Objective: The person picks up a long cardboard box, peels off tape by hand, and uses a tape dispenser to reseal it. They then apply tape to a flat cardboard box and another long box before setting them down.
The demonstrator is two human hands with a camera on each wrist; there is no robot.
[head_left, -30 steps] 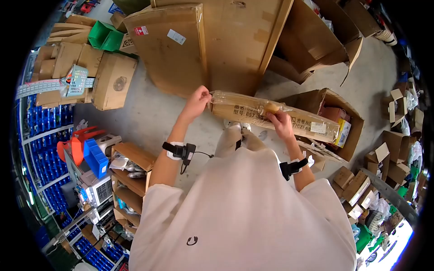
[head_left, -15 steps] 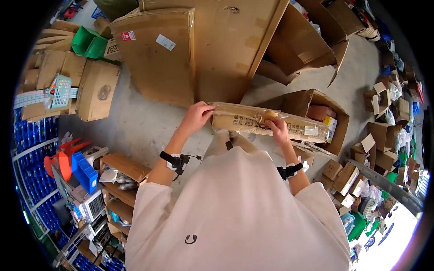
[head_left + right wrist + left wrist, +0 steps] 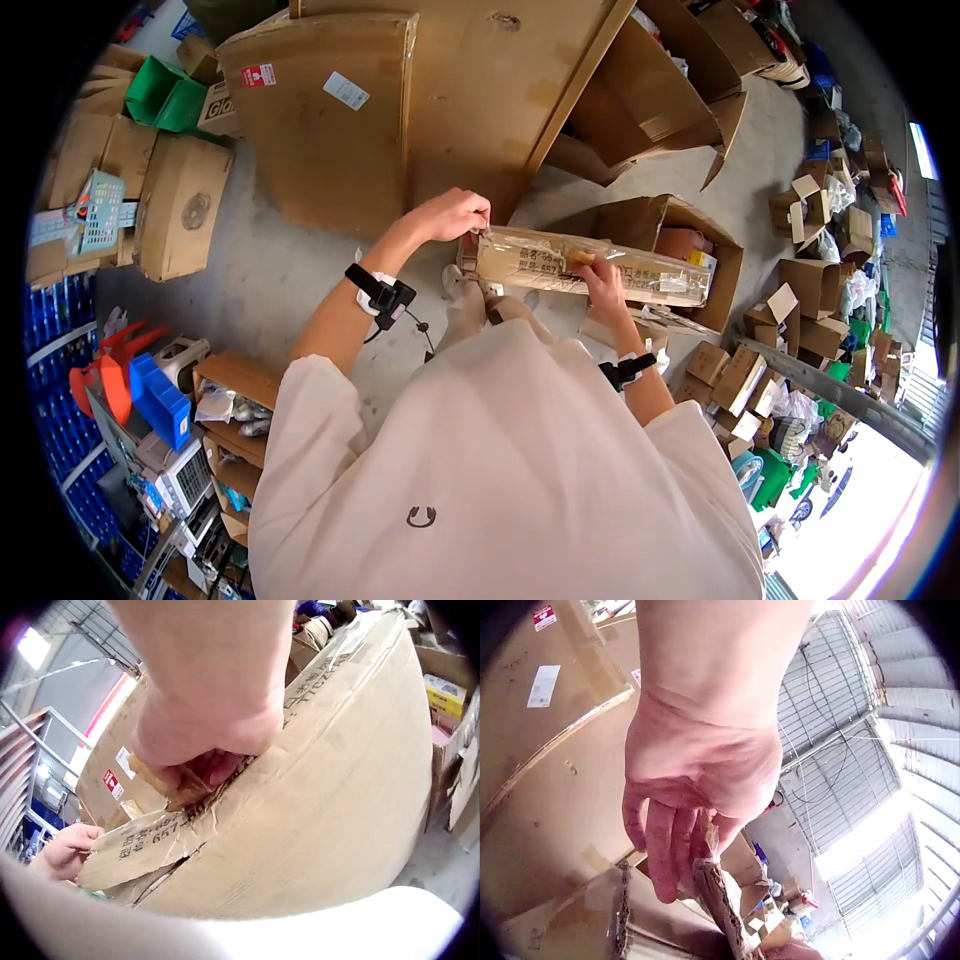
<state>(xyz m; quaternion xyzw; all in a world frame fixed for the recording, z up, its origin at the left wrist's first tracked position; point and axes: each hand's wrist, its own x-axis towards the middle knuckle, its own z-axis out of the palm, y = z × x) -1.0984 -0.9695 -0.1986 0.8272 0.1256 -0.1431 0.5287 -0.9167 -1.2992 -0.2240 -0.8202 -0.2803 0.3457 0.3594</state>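
A long, narrow cardboard box (image 3: 640, 278) with black printing and clear tape lies across in front of the person in the head view. The left hand (image 3: 457, 214) is at its left end; in the left wrist view that hand (image 3: 697, 780) pinches a bit of clear tape at a torn cardboard edge (image 3: 721, 904). Around the middle of the box, the right hand (image 3: 604, 283) grips a crumpled brown piece of tape. The right wrist view shows the right hand (image 3: 214, 735) with fingers curled round this tape (image 3: 184, 787), beside a split in the cardboard.
Large flat cartons (image 3: 310, 120) stand beyond the box. An open carton (image 3: 725, 285) with items inside is at the right. Shelving with blue bins (image 3: 62, 370), a blue tray (image 3: 160, 400) and an open carton (image 3: 240, 375) are at the left. Grey floor (image 3: 270, 270) shows between.
The left hand has risen slightly above the box's left end, its wrist turned. The right hand stays at the brown tape. The whole head view has shifted, with surroundings sliding left.
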